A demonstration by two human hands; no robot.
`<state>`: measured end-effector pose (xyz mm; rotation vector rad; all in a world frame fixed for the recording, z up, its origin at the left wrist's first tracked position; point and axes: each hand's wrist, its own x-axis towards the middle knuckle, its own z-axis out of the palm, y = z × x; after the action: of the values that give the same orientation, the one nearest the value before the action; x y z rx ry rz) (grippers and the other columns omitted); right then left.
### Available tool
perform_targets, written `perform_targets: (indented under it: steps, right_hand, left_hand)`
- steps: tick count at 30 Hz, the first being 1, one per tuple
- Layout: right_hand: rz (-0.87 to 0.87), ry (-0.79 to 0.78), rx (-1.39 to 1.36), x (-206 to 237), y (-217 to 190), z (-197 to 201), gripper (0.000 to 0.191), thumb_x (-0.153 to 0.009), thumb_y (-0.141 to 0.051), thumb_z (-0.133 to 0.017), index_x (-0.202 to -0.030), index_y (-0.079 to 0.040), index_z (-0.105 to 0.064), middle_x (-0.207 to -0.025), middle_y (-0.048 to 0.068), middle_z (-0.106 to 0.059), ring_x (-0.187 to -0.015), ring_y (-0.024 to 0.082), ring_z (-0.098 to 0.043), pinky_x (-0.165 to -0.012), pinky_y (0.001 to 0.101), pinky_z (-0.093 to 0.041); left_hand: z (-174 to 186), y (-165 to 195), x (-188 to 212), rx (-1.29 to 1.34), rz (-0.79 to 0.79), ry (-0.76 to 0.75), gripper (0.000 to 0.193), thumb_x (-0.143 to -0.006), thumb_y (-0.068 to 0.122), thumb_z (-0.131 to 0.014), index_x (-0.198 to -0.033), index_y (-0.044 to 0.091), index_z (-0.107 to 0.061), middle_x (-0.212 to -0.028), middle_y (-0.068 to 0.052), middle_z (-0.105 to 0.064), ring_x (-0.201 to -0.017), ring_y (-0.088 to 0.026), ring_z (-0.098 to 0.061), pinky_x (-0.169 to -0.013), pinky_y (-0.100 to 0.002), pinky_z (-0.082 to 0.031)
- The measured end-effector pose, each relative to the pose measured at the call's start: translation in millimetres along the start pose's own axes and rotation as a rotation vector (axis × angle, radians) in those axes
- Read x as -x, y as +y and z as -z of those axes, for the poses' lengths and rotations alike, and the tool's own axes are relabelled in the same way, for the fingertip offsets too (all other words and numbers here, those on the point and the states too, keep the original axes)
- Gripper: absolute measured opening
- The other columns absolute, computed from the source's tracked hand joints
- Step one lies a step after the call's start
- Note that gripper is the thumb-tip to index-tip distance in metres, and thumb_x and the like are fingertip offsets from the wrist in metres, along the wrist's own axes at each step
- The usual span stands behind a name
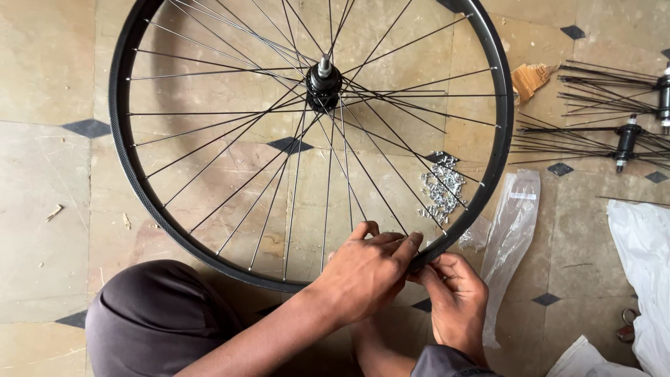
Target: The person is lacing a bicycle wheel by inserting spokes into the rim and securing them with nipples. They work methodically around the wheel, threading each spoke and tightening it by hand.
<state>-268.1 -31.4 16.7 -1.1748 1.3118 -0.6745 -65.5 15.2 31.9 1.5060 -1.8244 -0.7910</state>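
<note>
Lying flat on the tiled floor [42, 174], the bicycle wheel rim [120, 139] fills most of the view, its black hub [323, 85] near the floor's far edge and thin steel spokes [230, 188] fanning out to it. Several spokes near the hands look loosely seated, so the step in hand appears to be lacing: fixing a spoke end into the near arc of the rim.

A bent knee in dark trousers [153, 318] sits at the near edge, just outside the rim. To the right, two spare hubs with bundled spokes [614, 132] lie near the floor's right edge, with a clear plastic bag [513, 230] and white sheeting [645, 244] closer in.

Both hands meet at the rim's near right section. The left hand [363, 272] is curled over the rim from inside, fingers closed down on it. The right hand [457, 297] pinches at the rim's outer face, fingertips closed on something too small to make out.

A small heap of silvery nipples [441, 185] lies inside the wheel, just beyond the hands. The next move likely calls for a fine, steady twist at the rim hole while the left hand braces the rim.
</note>
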Motion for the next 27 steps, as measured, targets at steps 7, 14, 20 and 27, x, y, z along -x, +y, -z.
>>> perform_targets:
  steps: [7,14,20,27]
  right_hand:
    - [-0.014,0.008,0.076,2,-1,2,0.013,-0.097,0.009,-0.058,-0.106,0.011,-0.067,-0.096,0.017,-0.072,-0.083,0.020,-0.071,-0.081,0.0369,-0.062]
    - [0.071,0.075,-0.113,0,12,-8,0.013,-0.095,0.013,-0.056,-0.105,0.009,-0.063,-0.097,0.015,-0.071,-0.084,0.020,-0.070,-0.080,0.0392,-0.063]
    - [0.077,0.141,0.078,3,2,-9,0.016,-0.093,0.008,-0.061,-0.109,0.009,-0.066,-0.099,0.013,-0.072,-0.082,0.019,-0.071,-0.073,0.0355,-0.063]
    - [0.347,0.179,0.550,3,-2,-11,0.018,-0.092,0.006,-0.070,-0.109,0.007,-0.073,-0.100,0.009,-0.073,-0.081,0.014,-0.067,-0.070,0.0253,-0.054]
  left_hand:
    - [1,2,-1,-0.003,0.010,0.025,0.057,-0.089,0.018,-0.063,-0.138,-0.009,-0.054,-0.115,-0.018,-0.074,-0.108,-0.025,-0.070,-0.103,-0.044,-0.041]
    - [-1,0,-2,-0.019,0.014,-0.010,0.059,-0.088,0.018,-0.063,-0.139,-0.009,-0.052,-0.110,-0.019,-0.074,-0.105,-0.025,-0.071,-0.107,-0.044,-0.040]
    - [-10,-3,-4,-0.050,-0.019,-0.056,0.066,-0.085,0.011,-0.059,-0.143,-0.016,-0.045,-0.108,-0.024,-0.074,-0.110,-0.032,-0.070,-0.117,-0.046,-0.036]
    - [-20,-8,-11,-0.085,-0.027,-0.089,0.078,-0.073,0.003,-0.056,-0.146,-0.018,-0.039,-0.110,-0.031,-0.071,-0.112,-0.039,-0.068,-0.119,-0.044,-0.034]
